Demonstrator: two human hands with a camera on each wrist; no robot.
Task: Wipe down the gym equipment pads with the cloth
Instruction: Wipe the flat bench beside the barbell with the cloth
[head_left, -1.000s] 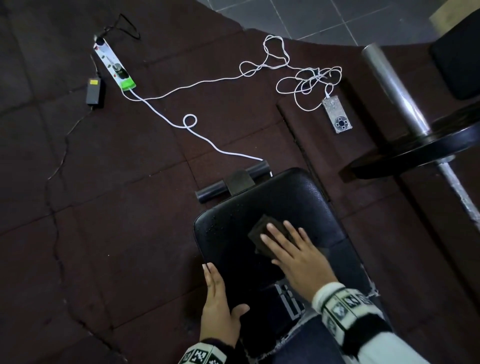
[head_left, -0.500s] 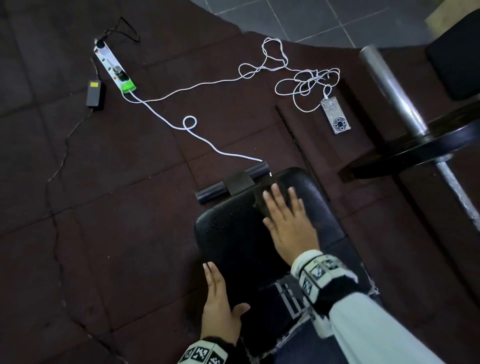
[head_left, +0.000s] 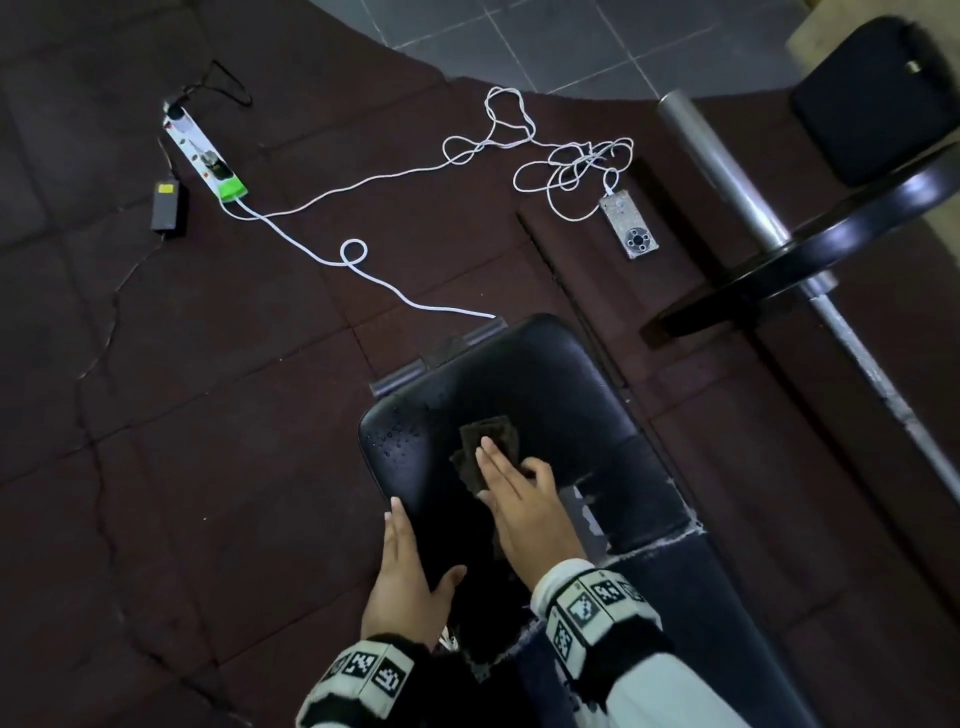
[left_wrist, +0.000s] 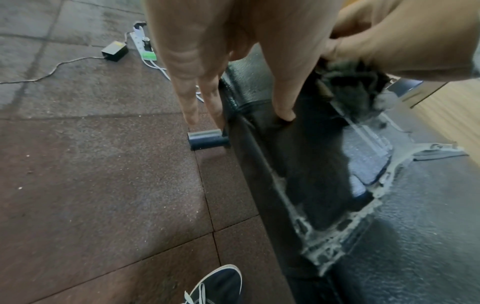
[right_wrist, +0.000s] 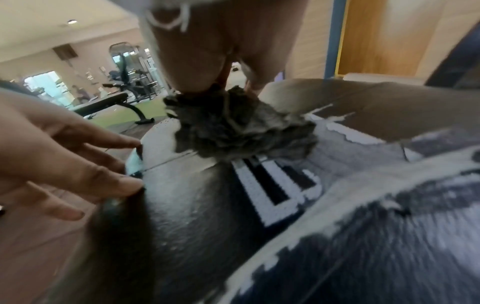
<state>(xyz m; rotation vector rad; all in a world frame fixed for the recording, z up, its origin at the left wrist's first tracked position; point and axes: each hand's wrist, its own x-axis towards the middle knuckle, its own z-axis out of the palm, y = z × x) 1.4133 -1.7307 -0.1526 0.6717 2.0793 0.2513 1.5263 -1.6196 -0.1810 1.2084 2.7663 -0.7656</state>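
Observation:
The black bench pad (head_left: 545, 374) runs away from me, with water drops near its far left corner. A dark crumpled cloth (head_left: 493, 436) lies on the pad's middle. My right hand (head_left: 511, 467) presses down on it, fingers bent around the bunched cloth (right_wrist: 233, 131). My left hand (head_left: 410, 561) rests on the pad's left edge: straight fingers (left_wrist: 187, 98) hang down the side and the thumb lies on top. The pad's cover is torn and peeling white near my wrists (left_wrist: 337, 242).
A barbell with a black plate (head_left: 810, 254) crosses the right side. On the rubber floor lie a phone (head_left: 631, 228), a long white cable (head_left: 395, 291), a power strip (head_left: 205, 156) and a black adapter (head_left: 166, 205). My shoe (left_wrist: 215, 286) stands left of the bench.
My right hand slid the cloth to the pad's far end, then drew it back toward me to the middle. The left hand stayed on the pad's edge.

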